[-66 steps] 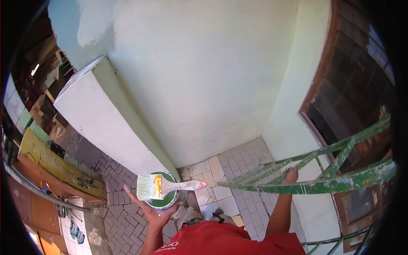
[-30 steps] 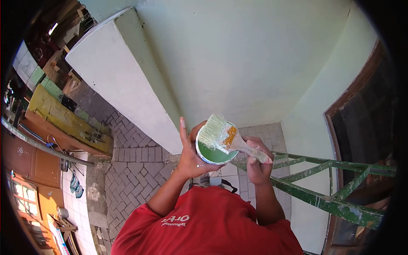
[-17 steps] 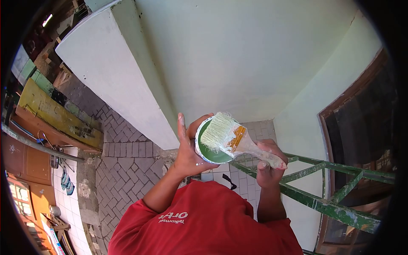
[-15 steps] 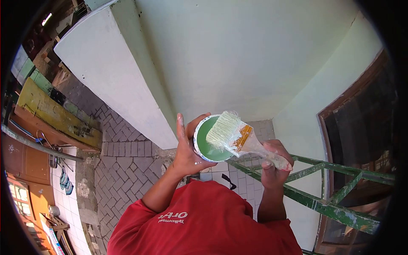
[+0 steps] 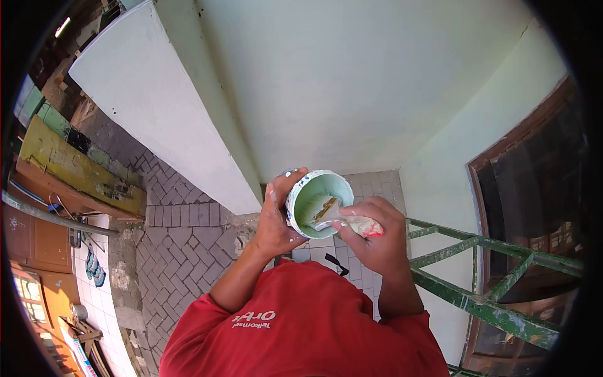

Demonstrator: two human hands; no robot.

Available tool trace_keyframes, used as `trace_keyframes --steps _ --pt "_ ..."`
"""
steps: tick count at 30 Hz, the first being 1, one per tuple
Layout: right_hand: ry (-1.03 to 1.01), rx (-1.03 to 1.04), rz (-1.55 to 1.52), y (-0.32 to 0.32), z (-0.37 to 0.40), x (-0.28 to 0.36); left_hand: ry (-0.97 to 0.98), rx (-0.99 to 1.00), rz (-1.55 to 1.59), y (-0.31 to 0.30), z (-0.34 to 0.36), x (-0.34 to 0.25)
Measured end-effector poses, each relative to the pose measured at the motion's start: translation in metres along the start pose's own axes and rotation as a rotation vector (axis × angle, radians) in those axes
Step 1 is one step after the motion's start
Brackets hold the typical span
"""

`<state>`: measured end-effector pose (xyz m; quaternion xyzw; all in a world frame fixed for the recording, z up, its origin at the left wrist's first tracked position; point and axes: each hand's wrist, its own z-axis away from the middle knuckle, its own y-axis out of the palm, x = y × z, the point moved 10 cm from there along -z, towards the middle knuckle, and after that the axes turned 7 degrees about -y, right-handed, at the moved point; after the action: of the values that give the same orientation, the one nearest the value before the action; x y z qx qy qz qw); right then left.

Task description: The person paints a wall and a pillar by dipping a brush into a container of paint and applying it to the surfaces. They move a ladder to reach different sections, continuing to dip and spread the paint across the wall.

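Observation:
A paint-smeared round tub (image 5: 342, 184) with green paint inside is held upright in front of my chest. My left hand (image 5: 276, 217) wraps around the tub's left side, with white specks of paint on the skin. The wide paintbrush (image 5: 361, 226) has its bristle end down inside the tub, and the bristle tips are hidden there. My right hand (image 5: 379, 235) grips the pale brush handle, which has a red patch at its end, by the tub's right rim.
A green metal ladder (image 5: 465, 298) slants across the right, before a brown-framed window (image 5: 534, 163). Pale green walls (image 5: 352, 81) and a white ledge (image 5: 151, 94) rise ahead. Grey paving (image 5: 182, 270) and a yellow panel (image 5: 75, 169) are at left.
The brush has gone from above the tub's rim down into it, and my right hand has moved left, closer to the tub. The tub is tilted differently, showing more inner wall.

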<state>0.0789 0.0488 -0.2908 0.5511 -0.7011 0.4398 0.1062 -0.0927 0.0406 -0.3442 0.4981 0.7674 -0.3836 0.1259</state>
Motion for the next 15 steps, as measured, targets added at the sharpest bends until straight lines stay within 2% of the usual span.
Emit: trace_keyframes --steps 7,15 --pt "-0.006 0.007 -0.011 0.0059 -0.0025 -0.0015 0.019 -0.102 0.0 -0.0049 0.0027 -0.0043" --pt "-0.03 0.037 0.032 0.0064 -0.0037 0.0041 0.046 -0.12 -0.038 -0.0073 0.0034 -0.0116"
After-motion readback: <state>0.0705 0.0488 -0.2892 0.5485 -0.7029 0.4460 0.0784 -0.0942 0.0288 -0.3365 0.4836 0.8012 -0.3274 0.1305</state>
